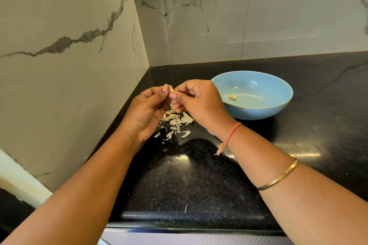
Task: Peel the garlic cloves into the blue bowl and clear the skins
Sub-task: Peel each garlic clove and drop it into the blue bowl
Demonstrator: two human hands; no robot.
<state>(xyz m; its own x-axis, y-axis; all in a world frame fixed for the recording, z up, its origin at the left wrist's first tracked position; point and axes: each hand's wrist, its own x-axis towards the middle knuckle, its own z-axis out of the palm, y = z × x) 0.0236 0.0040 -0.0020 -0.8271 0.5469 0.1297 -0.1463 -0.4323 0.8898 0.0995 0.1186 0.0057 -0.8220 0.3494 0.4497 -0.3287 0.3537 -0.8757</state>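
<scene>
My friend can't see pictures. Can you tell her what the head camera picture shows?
The left hand and right hand pinch a garlic clove between their fingertips, above a pile of skins on a black counter. To the right stands a blue bowl with one peeled clove in it.

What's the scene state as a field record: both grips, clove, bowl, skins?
left grip: pinches garlic clove at the fingertips
right grip: pinches the same clove
blue bowl: upright on black countertop, right of both grips
bowl contents: one peeled clove
garlic skins: loose pile on countertop under the grips, not cleared; may include unpeeled cloves
stray skin: alone near the counter's front edge
</scene>
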